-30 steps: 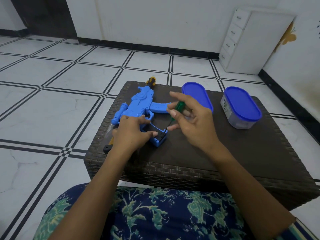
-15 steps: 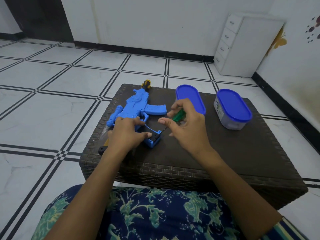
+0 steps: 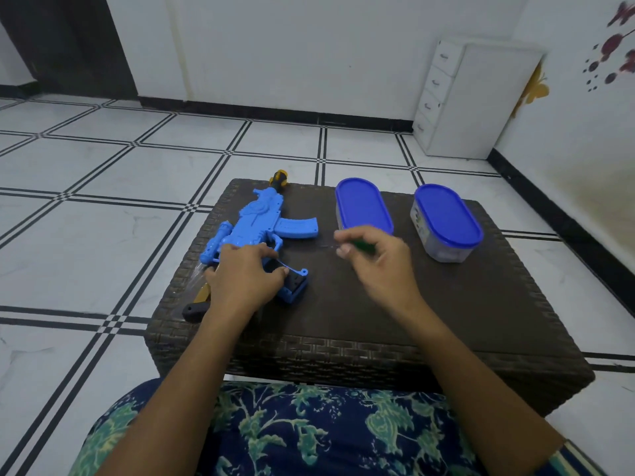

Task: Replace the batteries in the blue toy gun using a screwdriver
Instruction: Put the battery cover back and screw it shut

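The blue toy gun [image 3: 264, 225] is seen lying flat on the dark wicker table [image 3: 378, 314], toward its left side, muzzle pointing away. Its grip end is pinned under the left hand [image 3: 245, 281], fingers spread and pressed down over the handle, where a thin blue cover flap is seen raised beside the dark opening of the battery compartment [image 3: 295, 281]. The green-handled screwdriver [image 3: 362, 247] is pinched in the curled fingers of the right hand [image 3: 376, 266], which is held to the right of the gun, clear of it; the shaft is blurred and its tip cannot be made out. Behind the right hand, two blue-lidded containers [image 3: 364, 206] [image 3: 446, 223] are stood side by side. A black-and-gold tool [image 3: 197, 304] is partly covered by the left wrist.
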Demonstrator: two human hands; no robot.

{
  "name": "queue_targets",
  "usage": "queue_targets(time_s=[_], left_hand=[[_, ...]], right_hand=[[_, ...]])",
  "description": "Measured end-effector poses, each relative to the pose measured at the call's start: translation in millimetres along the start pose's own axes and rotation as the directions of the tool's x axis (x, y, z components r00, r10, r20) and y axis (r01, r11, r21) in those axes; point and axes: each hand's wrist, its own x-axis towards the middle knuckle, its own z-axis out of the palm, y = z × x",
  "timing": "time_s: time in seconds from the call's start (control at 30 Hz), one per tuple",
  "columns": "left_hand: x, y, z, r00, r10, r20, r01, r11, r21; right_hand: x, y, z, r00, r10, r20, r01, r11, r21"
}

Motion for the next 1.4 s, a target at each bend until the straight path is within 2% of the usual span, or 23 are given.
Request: queue_targets(time_s=[0.1, 0.2, 0.33, 0.53, 0.6, 0.67, 0.73, 0.8, 0.9, 1.0, 1.13, 1.23, 1.33, 1.4], left_hand=[[-6, 11, 6, 0.999, 0.020, -0.048, -0.017, 0.998, 0.056], [-6, 17, 9, 0.999, 0.035, -0.035, -0.031, 0.994, 0.109], [-5, 20, 12, 0.999, 0.035, -0.026, -0.031, 0.991, 0.131], [-8, 35, 19, 0.997, 0.072, -0.025, -0.065, 0.973, 0.221], [-11, 40, 25, 0.990, 0.129, -0.058, -0.109, 0.958, 0.264], [-14, 46, 31, 0.979, 0.180, -0.093, -0.141, 0.936, 0.323], [-17, 55, 37, 0.973, 0.208, -0.099, -0.155, 0.908, 0.388], [-21, 64, 44, 0.975, 0.210, -0.074, -0.155, 0.877, 0.455], [-29, 79, 60, 0.979, 0.199, -0.035, -0.149, 0.829, 0.540], [-28, 88, 69, 0.975, 0.218, -0.031, -0.166, 0.823, 0.544], [-13, 91, 71, 0.991, 0.136, 0.022, -0.131, 0.886, 0.444], [-2, 88, 68, 0.996, 0.084, -0.018, -0.079, 0.979, 0.188], [13, 82, 60, 1.000, -0.005, -0.017, 0.004, 0.999, -0.048], [23, 80, 52, 0.993, -0.099, 0.062, 0.113, 0.952, -0.283]], right_hand=[[-10, 17, 9, 0.975, -0.113, 0.189, 0.150, 0.969, -0.197], [-14, 28, 11, 0.954, -0.075, 0.291, 0.156, 0.951, -0.267], [-21, 36, 13, 0.949, 0.023, 0.314, 0.095, 0.930, -0.355], [-25, 35, 16, 0.948, 0.038, 0.316, 0.078, 0.935, -0.345], [-23, 32, 12, 0.968, 0.036, 0.249, 0.050, 0.942, -0.332], [-19, 29, 4, 0.996, 0.000, 0.084, 0.027, 0.949, -0.315], [-14, 27, -7, 0.996, -0.039, -0.086, 0.010, 0.950, -0.312], [-9, 29, -17, 0.981, -0.040, -0.192, -0.022, 0.950, -0.311], [-4, 36, -27, 0.968, 0.003, -0.249, -0.083, 0.947, -0.310], [-1, 44, -30, 0.966, 0.033, -0.258, -0.117, 0.940, -0.322], [4, 48, -28, 0.941, -0.009, -0.339, -0.113, 0.935, -0.337], [10, 52, -26, 0.915, -0.069, -0.398, -0.094, 0.922, -0.375], [12, 57, -29, 0.971, -0.017, -0.238, -0.087, 0.904, -0.419], [12, 59, -30, 0.990, 0.075, -0.117, -0.121, 0.882, -0.456]])
